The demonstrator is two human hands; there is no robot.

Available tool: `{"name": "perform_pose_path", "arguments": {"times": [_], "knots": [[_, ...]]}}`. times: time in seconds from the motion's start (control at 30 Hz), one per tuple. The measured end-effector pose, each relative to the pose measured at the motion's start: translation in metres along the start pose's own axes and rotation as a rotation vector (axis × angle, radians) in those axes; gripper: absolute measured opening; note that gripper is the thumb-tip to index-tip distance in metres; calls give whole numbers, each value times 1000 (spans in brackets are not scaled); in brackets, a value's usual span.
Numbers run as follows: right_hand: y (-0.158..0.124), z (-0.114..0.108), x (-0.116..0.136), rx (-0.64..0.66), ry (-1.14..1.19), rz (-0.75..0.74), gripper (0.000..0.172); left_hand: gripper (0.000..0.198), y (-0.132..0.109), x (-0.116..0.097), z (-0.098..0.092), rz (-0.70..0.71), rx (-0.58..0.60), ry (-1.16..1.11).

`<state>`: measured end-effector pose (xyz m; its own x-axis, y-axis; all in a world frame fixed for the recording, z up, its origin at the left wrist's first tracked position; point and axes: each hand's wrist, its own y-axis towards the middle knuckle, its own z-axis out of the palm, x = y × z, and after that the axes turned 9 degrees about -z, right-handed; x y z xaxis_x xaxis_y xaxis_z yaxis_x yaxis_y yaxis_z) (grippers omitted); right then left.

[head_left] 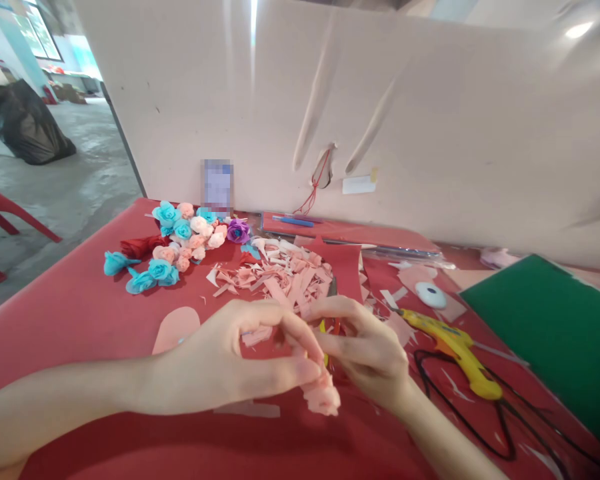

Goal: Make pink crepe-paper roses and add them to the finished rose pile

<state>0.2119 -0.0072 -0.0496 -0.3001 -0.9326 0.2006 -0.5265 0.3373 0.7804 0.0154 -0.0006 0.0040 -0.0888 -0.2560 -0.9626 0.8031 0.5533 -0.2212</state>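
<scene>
A small pink paper flower (323, 395) hangs from the thumb and fingers of my left hand (240, 353), which is closed on its upper part. My right hand (365, 347) is right beside it, thumb and index finger bent in against the left fingertips. Whatever lies between those right fingers is hidden. Partly covered behind the hands is a tool with red and yellow handles (336, 327), seemingly scissors. Pink paper scraps (295, 277) are piled just beyond the hands. A rounded pink paper piece (177, 328) lies by my left wrist.
Finished blue, pink, red and purple paper flowers (183, 230) lie at the back left. To the right are a yellow glue gun (453, 350) with its black cord, a white round object (431, 295) and a green board (545, 333). A pale panel (430, 133) rises behind the red table (105, 440).
</scene>
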Motion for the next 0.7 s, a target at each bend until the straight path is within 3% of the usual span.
{"name": "perform_pose_path", "arguments": {"times": [0.1, 0.23, 0.4, 0.47, 0.6, 0.7], "knots": [[-3, 0, 1, 34, -103, -3, 20, 12, 0, -4, 0, -45, -45, 98], [-5, -1, 2, 54, -143, -13, 20, 18, 1, -4, -2, 47, -123, 295], [-5, 0, 2, 72, -135, -26, 19, 18, 3, 2, -2, -36, -98, 131], [-4, 1, 1, 64, -105, -31, 19, 13, 4, 4, -3, -35, -140, 171], [0, 3, 0, 9, -6, -8, 24, 9, 7, 9, -9, 101, -328, 356], [2, 4, 0, -20, 120, 61, 32, 12, 11, 12, -15, 286, -368, 473]]}}
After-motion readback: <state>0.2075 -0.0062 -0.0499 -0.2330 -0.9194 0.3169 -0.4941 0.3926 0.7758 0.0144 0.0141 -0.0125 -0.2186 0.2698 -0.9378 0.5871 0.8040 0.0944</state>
